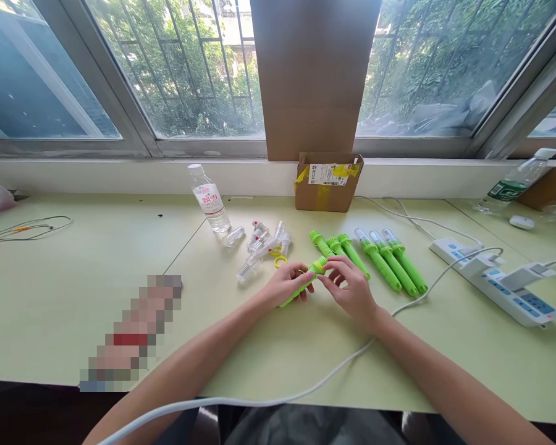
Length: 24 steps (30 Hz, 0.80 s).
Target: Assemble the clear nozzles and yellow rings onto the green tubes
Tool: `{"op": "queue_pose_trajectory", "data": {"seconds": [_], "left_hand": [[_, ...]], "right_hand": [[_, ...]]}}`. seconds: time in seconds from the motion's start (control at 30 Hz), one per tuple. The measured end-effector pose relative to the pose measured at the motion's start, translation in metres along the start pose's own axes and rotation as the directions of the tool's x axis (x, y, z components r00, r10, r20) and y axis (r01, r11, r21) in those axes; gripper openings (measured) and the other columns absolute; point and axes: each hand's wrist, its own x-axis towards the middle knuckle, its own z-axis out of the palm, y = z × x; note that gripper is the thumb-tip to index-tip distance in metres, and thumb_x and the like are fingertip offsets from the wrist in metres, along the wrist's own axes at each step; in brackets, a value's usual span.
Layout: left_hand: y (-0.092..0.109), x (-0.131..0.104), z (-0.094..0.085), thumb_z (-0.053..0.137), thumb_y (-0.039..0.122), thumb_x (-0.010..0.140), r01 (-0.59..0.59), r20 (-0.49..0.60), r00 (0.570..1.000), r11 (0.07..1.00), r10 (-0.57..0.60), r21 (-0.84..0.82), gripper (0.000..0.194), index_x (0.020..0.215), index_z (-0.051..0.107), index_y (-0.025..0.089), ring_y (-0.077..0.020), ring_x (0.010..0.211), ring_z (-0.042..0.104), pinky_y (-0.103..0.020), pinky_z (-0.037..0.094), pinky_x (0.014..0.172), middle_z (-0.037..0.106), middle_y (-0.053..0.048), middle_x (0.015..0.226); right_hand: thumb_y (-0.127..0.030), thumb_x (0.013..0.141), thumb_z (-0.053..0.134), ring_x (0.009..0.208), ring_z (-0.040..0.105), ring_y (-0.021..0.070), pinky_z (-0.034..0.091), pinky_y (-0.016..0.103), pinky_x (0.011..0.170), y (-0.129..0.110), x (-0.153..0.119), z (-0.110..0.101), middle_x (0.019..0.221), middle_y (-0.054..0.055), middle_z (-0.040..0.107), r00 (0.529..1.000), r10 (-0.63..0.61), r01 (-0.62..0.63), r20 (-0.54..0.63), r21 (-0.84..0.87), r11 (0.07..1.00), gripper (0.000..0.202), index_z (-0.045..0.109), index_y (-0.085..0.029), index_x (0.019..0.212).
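My left hand [290, 283] is wrapped round a green tube [318, 266], which lies tilted with its threaded end up to the right. At that end, a yellow ring shows round the threads, and my right hand [347, 284] touches it with bent fingers. Just behind my hands lie three green tubes [353, 253] without clear tops. Three more green tubes [389, 262] with clear caps lie to the right. Clear plastic parts [259, 247] are heaped left of my hands, with yellow rings [280, 262] beside them.
A water bottle [210, 201] stands behind the clear parts. At the back is a cardboard box [327, 185]. On the right are a power strip [495, 281] and another bottle [514, 182]. A white cable [324, 380] crosses in front of me. A blurred object [139, 327] lies left.
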Motion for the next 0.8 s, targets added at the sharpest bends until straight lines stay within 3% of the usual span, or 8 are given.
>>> {"op": "queue_pose_trajectory", "data": {"seconds": [0.8], "left_hand": [[-0.0039,0.0029,0.0003,0.061,0.055,0.078,0.008,-0.053,0.999,1.0,-0.008,-0.001,0.04,0.087,0.053,0.017,-0.0084,0.046,0.054,-0.02,0.043,0.045,0.063,0.0,0.066]], "right_hand": [[-0.032,0.084,0.064,0.055,0.061,0.0099,0.051,0.023,0.043,0.0082,-0.0044,0.0034,0.103,0.007,0.06,0.999,0.04,-0.04,-0.015,0.009,0.999,0.02,0.051,-0.021,0.095]]}}
